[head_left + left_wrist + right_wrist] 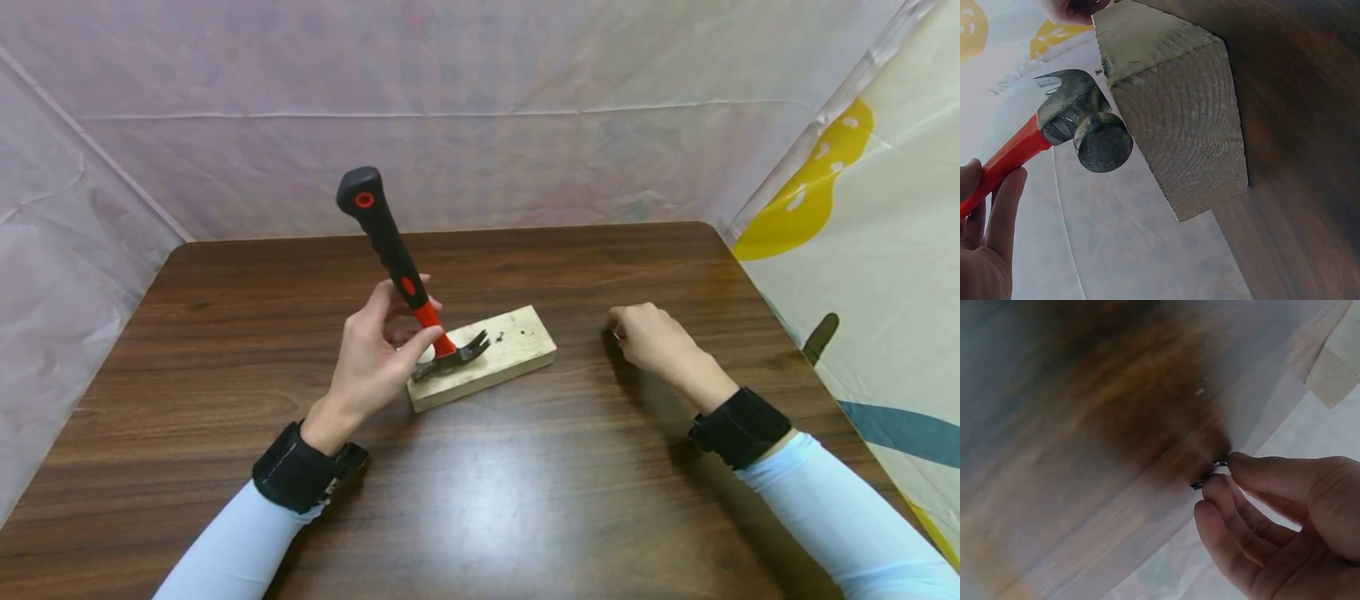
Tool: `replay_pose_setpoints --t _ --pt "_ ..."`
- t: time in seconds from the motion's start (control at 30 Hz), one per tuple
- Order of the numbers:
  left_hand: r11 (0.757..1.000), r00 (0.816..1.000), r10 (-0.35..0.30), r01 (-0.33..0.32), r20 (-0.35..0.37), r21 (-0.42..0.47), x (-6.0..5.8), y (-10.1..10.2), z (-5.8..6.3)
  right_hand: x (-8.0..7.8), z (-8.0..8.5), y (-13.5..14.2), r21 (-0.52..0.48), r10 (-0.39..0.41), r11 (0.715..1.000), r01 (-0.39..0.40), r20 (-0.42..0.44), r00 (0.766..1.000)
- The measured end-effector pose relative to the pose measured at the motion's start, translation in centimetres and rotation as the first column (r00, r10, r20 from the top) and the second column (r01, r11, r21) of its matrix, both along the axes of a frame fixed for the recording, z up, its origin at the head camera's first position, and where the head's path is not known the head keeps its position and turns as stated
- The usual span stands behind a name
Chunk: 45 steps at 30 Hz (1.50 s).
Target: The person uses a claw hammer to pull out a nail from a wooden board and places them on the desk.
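Note:
My left hand (375,354) holds a claw hammer (390,250) by its red neck, between thumb and fingers. The black grip points up and leans left. The hammer's head (1088,122) is at the top face of a pale wooden block (517,346), with the claw toward the right. In the left wrist view a small metal point juts from that face behind the head. Right of the block, my right hand (654,337) is low at the table, its thumb and index finger pinching a small dark metal piece (1220,464); its exact kind is unclear.
The brown wood-grain table (525,500) has rounded far corners. A pale sheet (450,167) hangs behind it, and a patterned one (892,317) hangs at the right. Small dark marks or holes show on the block's top toward its right end.

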<state>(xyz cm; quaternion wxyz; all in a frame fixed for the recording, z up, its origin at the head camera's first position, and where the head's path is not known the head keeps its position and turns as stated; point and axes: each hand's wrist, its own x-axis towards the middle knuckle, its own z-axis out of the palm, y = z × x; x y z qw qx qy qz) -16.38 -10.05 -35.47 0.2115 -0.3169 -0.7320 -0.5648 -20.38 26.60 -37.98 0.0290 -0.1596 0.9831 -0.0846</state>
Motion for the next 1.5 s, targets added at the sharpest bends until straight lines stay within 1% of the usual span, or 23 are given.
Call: replay_pose_setpoints --t 0.1,0.17,0.27,0.37,0.5,0.67,0.73,0.83,0.9,0.97,1.1,1.17,1.3,1.5 --pt "1.0 1.0 0.004 -0.004 0.001 -0.008 0.1 0.0 0.0 0.0 0.0 0.0 0.0 0.018 1.0 -0.018 -0.022 1.0" --pt "1.0 1.0 0.006 -0.006 0.001 -0.013 0.0 0.0 -0.1 0.1 0.0 -0.2 -0.002 0.047 0.999 -0.047 -0.05 0.998" --pt "1.0 1.0 0.01 -0.01 0.001 -0.014 0.0 0.0 -0.1 0.2 0.0 -0.6 -0.011 0.115 0.993 -0.117 -0.106 0.988" --pt "1.0 1.0 0.01 -0.01 0.0 -0.014 0.0 0.0 0.0 0.3 -0.1 -1.3 -0.039 0.189 0.98 -0.196 -0.148 0.971" --pt "1.0 1.0 0.017 -0.017 -0.008 -0.026 -0.1 0.0 0.1 0.5 -0.3 -2.1 -0.079 0.287 0.948 -0.308 -0.206 0.935" --pt "0.998 0.999 0.031 -0.031 -0.016 -0.049 -0.2 -0.1 0.3 0.6 -0.1 -3.1 -0.122 0.396 0.888 -0.444 -0.288 0.872" --pt "0.999 1.0 0.028 -0.028 -0.015 -0.044 -0.2 -0.1 0.4 0.7 0.0 -3.5 -0.142 0.424 0.866 -0.48 -0.303 0.853" --pt "0.999 1.0 0.025 -0.026 -0.012 -0.034 -0.2 -0.1 0.4 0.9 0.1 -4.0 -0.158 0.452 0.843 -0.514 -0.308 0.837" --pt "0.999 1.0 0.028 -0.028 -0.01 -0.034 -0.3 -0.1 0.4 1.0 0.1 -4.3 -0.162 0.465 0.836 -0.525 -0.301 0.833" --pt "0.999 0.999 0.034 -0.034 -0.008 -0.039 -0.3 -0.1 0.4 1.2 0.1 -4.6 -0.156 0.473 0.834 -0.53 -0.291 0.831" --pt "0.998 0.999 0.041 -0.041 -0.01 -0.051 -0.5 -0.1 0.4 1.5 0.0 -4.8 -0.14 0.479 0.839 -0.526 -0.27 0.835" --pt "0.997 0.999 0.04 -0.041 -0.01 -0.059 -0.5 0.0 0.4 1.6 -0.2 -4.8 -0.136 0.487 0.835 -0.532 -0.266 0.832" --pt "0.997 0.999 0.033 -0.033 -0.009 -0.074 -0.5 0.0 0.5 1.6 -0.4 -4.8 -0.145 0.507 0.817 -0.558 -0.28 0.815" --pt "0.996 1.0 0.028 -0.029 -0.013 -0.088 -0.6 0.1 0.7 1.5 -0.8 -5.0 -0.179 0.518 0.784 -0.595 -0.339 0.785"
